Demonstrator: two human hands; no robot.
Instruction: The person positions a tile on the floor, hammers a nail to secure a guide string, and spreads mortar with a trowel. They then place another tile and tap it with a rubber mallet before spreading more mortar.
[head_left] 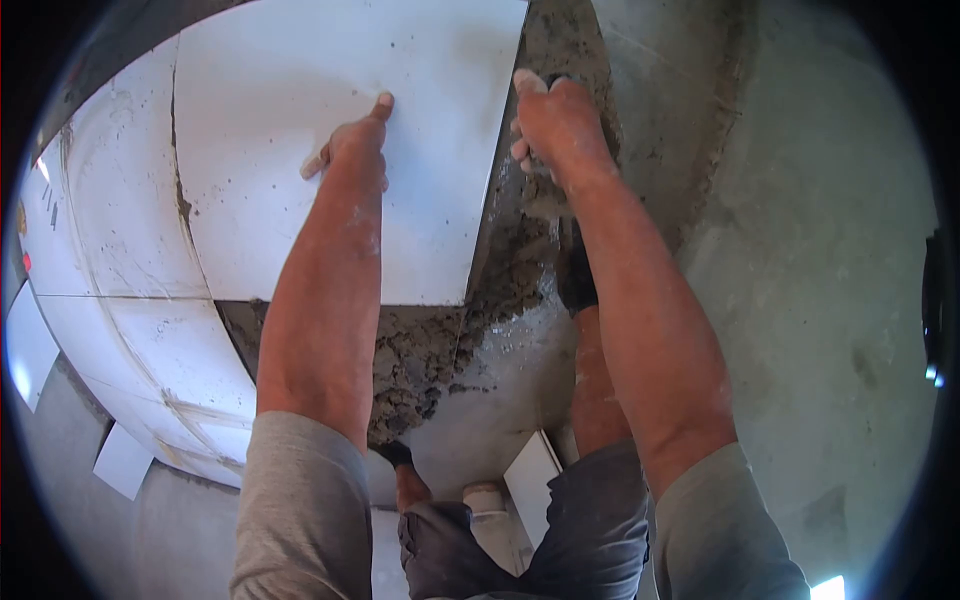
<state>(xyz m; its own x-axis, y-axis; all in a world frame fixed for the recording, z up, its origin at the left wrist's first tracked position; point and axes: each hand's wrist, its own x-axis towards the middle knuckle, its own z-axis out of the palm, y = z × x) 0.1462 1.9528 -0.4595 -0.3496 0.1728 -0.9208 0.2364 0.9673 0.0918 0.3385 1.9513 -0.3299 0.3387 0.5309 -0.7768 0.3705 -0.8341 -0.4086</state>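
A large white tile (290, 220) lies on the floor, its right edge bordering a strip of wet grey mortar (400, 365). My left hand (355, 150) rests on the tile's upper face with its fingers apart and nothing in it. Just past the right edge, over the mortar, my right hand (562, 125) is closed with its fingers curled. A small dark piece shows by its knuckles, but what it grips is hidden. Mortar specks dot the tile, and both hands carry pale dust.
More laid white tiles (120, 200) stretch to the left, with joints between them. A loose tile (533, 485) and a pale cylindrical container (485, 498) are near my legs. Smaller white pieces (123, 460) lie at lower left. Bare concrete floor (800, 250) extends on the right.
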